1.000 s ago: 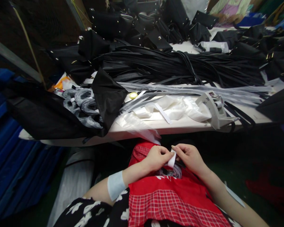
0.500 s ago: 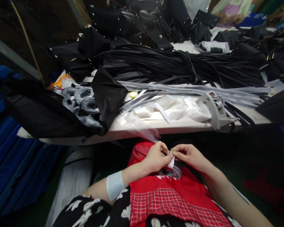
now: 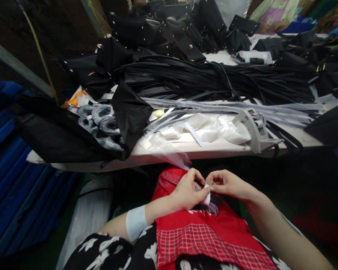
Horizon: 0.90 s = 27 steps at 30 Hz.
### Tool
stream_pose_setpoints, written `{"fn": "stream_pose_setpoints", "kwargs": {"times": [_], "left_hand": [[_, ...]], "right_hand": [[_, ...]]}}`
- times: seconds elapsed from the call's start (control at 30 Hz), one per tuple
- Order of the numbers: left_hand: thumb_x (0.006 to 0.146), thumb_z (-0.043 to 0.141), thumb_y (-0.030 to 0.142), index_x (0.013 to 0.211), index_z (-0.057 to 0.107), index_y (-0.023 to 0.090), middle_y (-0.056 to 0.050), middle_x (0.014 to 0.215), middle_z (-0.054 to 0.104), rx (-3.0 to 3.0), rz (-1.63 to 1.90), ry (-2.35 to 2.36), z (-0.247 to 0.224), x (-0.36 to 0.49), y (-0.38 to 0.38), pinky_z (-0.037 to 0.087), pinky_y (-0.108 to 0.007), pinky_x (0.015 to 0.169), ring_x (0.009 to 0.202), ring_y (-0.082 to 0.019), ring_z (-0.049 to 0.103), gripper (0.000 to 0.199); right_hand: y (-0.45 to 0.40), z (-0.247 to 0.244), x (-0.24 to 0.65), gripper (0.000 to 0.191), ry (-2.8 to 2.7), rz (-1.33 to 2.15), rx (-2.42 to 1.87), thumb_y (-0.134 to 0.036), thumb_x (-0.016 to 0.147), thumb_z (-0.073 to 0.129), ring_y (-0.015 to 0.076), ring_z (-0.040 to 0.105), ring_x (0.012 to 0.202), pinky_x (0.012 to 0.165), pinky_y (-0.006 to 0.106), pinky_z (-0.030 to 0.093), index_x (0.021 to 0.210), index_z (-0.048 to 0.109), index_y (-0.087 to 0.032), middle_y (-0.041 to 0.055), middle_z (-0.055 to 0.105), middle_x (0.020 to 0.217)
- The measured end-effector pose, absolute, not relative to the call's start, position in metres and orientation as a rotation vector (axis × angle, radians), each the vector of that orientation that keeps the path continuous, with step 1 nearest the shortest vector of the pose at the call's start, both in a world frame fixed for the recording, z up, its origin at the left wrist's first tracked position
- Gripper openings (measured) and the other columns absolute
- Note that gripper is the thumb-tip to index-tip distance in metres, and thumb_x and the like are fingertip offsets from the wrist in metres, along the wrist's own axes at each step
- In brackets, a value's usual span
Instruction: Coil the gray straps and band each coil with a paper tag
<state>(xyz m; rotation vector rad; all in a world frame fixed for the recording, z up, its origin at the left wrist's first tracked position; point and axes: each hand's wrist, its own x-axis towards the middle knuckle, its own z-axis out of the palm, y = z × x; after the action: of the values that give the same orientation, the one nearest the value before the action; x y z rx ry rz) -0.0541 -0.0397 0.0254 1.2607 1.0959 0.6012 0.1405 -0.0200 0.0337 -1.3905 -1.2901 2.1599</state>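
Note:
Above the red apron [image 3: 197,234] on my lap, both hands meet at a small white strip [image 3: 207,195]. My left hand [image 3: 190,189] is closed, its thumb and fingers on the strip and on a grey-and-black coiled bundle [image 3: 212,207] partly hidden under it. The fingertips of my right hand [image 3: 225,183] pinch the strip's upper end from the right. Similar clear-grey coils [image 3: 104,120] lie at the table's left, beside black fabric [image 3: 131,112].
The white table edge [image 3: 154,159] runs across in front. On it are a tape dispenser [image 3: 255,131], white plastic film [image 3: 211,129], black straps [image 3: 180,77] and black bags [image 3: 138,30]. Blue stacked panels [image 3: 11,161] stand left. Another person [image 3: 273,17] is at the back right.
My right hand has shifted slightly right. My left hand has turned a little, and more of the bundle's black part shows beneath the strip. The view has shifted slightly.

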Motion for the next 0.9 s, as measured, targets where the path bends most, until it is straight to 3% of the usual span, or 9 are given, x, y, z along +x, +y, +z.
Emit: {"fn": "stream_pose_setpoints", "kwargs": {"times": [0.1,0.2,0.3,0.37,0.47,0.53,0.67,0.9], "left_hand": [[0.075,0.070,0.032,0.088,0.049,0.019,0.001,0.078,0.062,1.283,0.562,1.113,0.025,-0.055,-0.037,0.040,-0.021,0.052,0.059,-0.010,0.058,0.028],[0.071,0.075,0.040,0.085,0.053,0.017,0.001,0.075,0.062,1.245,0.438,1.067,0.023,-0.060,-0.029,0.038,-0.021,0.051,0.058,-0.010,0.056,0.035],[0.064,0.079,0.054,0.083,0.058,0.015,0.001,0.064,0.061,1.057,0.190,0.828,0.022,-0.069,-0.017,0.036,-0.021,0.047,0.050,-0.009,0.052,0.048],[0.060,0.081,0.057,0.087,0.061,0.014,0.001,0.061,0.062,0.904,0.135,0.711,0.023,-0.073,-0.010,0.037,-0.021,0.046,0.047,-0.009,0.052,0.055],[0.053,0.088,0.051,0.095,0.063,0.013,0.000,0.065,0.066,0.765,0.224,0.712,0.027,-0.074,0.000,0.041,-0.021,0.049,0.049,-0.010,0.058,0.062],[0.051,0.091,0.043,0.099,0.063,0.013,-0.002,0.073,0.069,0.726,0.231,0.669,0.029,-0.072,0.005,0.046,-0.022,0.055,0.056,-0.011,0.062,0.063],[0.049,0.094,0.030,0.103,0.064,0.013,-0.004,0.083,0.071,0.767,0.190,0.573,0.033,-0.063,0.010,0.050,-0.024,0.068,0.069,-0.012,0.066,0.063],[0.051,0.091,0.033,0.097,0.063,0.011,-0.001,0.073,0.067,0.984,0.238,0.774,0.028,-0.047,0.004,0.042,-0.022,0.058,0.060,-0.009,0.057,0.058]], "right_hand": [[-0.025,0.037,0.136,0.025,-1.481,2.023,-1.434,-0.032,0.068,0.079,0.0123,0.056,0.060,0.059,0.024,0.042,0.075,0.062,-0.015,-0.0002,0.064,0.068],[-0.033,0.048,0.130,0.004,-1.868,1.508,-1.543,-0.017,0.076,0.065,0.0139,0.058,0.062,0.058,0.024,0.043,0.072,0.064,-0.016,0.0010,0.066,0.069],[-0.044,0.064,0.127,0.014,-2.142,1.142,-1.455,-0.010,0.079,0.057,0.0153,0.063,0.071,0.066,0.025,0.047,0.078,0.067,-0.019,0.0018,0.069,0.077],[-0.053,0.071,0.127,0.018,-2.237,1.074,-1.355,-0.013,0.085,0.055,0.0169,0.066,0.082,0.076,0.028,0.051,0.094,0.068,-0.021,0.0037,0.072,0.090],[-0.066,0.075,0.130,0.033,-2.285,0.921,-1.289,-0.020,0.092,0.054,0.0211,0.063,0.108,0.095,0.034,0.050,0.125,0.059,-0.021,0.0095,0.067,0.119],[-0.071,0.074,0.132,0.036,-2.224,0.829,-1.296,-0.021,0.094,0.052,0.0213,0.060,0.115,0.099,0.034,0.049,0.130,0.055,-0.021,0.0108,0.064,0.126],[-0.070,0.074,0.137,0.025,-2.097,0.779,-1.359,-0.021,0.094,0.053,0.0187,0.066,0.103,0.090,0.030,0.053,0.117,0.063,-0.022,0.0071,0.070,0.113],[-0.056,0.075,0.146,0.013,-2.144,0.771,-1.498,-0.018,0.090,0.059,0.0166,0.068,0.080,0.074,0.029,0.054,0.091,0.071,-0.023,0.0012,0.074,0.087]]}}
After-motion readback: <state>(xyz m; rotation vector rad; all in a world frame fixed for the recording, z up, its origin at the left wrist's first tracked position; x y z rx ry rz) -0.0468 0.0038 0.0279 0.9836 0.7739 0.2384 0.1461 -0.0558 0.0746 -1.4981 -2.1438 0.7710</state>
